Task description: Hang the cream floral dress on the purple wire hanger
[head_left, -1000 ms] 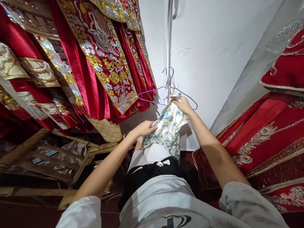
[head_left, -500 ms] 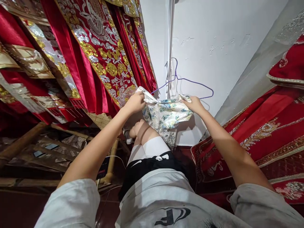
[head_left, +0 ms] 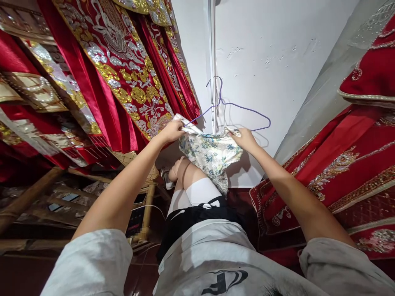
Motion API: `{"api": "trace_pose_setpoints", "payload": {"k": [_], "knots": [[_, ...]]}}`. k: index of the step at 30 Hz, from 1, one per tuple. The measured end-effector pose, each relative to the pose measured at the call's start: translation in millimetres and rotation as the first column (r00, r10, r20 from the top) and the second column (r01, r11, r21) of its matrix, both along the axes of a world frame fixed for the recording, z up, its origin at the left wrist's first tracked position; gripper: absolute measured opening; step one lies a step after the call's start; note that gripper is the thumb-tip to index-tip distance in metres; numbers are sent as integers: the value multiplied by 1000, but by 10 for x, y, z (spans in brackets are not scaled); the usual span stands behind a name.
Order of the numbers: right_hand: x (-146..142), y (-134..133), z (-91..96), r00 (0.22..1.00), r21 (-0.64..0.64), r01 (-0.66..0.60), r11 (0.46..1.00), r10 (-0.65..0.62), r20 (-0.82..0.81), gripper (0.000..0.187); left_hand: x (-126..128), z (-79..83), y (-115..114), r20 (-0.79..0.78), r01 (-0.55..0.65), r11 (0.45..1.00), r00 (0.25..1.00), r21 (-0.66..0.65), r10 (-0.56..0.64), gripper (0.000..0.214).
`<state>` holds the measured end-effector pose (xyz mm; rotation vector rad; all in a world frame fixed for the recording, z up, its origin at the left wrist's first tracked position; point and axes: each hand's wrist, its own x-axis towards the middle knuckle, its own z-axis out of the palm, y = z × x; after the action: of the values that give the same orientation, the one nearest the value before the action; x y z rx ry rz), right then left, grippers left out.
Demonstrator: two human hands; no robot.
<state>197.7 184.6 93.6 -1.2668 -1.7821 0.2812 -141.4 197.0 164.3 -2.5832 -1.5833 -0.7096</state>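
Between my hands hangs a small white garment (head_left: 211, 153) with a blue, green and yellow floral print; its exact kind is unclear. My left hand (head_left: 173, 130) pinches its upper left edge, beside a plain white part. The upper right edge is gripped by my right hand (head_left: 245, 138). A thin purple clothes hanger (head_left: 240, 105) hangs by its hook against the wall, right behind the garment. Its left arm runs down to the white part near my left fingers, and I cannot tell whether it is inside the cloth. The hanger's right end stays bare above my right hand.
Red costumes with gold and silver embroidery (head_left: 135, 78) hang on the left. More red beaded cloth (head_left: 336, 164) fills the right side. A bamboo frame (head_left: 148, 209) stands low on the left, with a cable beside it. Behind the hanger is a white wall (head_left: 253, 41).
The garment is spread wider and flatter, and its left side has come up against the hanger's left arm. Both hands keep their hold. The whole view has shifted slightly.
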Motion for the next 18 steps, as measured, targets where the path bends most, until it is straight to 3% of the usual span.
{"api": "trace_pose_setpoints", "payload": {"k": [3, 5, 8, 11, 13, 15, 18], "knots": [[-70, -90, 16, 997, -28, -66, 997, 67, 37, 16, 178, 135, -40, 118, 132, 982, 982, 136, -148, 6], [-64, -184, 46, 987, -30, -160, 987, 161, 28, 16, 287, 183, -59, 194, 168, 976, 962, 139, -193, 16], [88, -311, 128, 948, 5, -319, 948, 319, -15, 49, 344, 198, -42, 228, 171, 975, 953, 142, -201, 30], [385, -332, 240, 971, 69, -213, 975, 219, -95, 83, 307, 199, 9, 152, 169, 975, 970, 145, -190, 30], [597, -275, 325, 989, 92, -40, 995, 52, -138, 75, 279, 212, 39, 79, 164, 976, 981, 146, -177, 25], [762, -193, 416, 986, 50, 13, 999, -4, -168, 54, 262, 227, 59, 68, 145, 974, 985, 171, -159, 17], [824, -94, 539, 943, -124, -180, 976, 135, -304, 42, 241, 223, 76, 221, 36, 969, 971, 243, -92, 7]]}}
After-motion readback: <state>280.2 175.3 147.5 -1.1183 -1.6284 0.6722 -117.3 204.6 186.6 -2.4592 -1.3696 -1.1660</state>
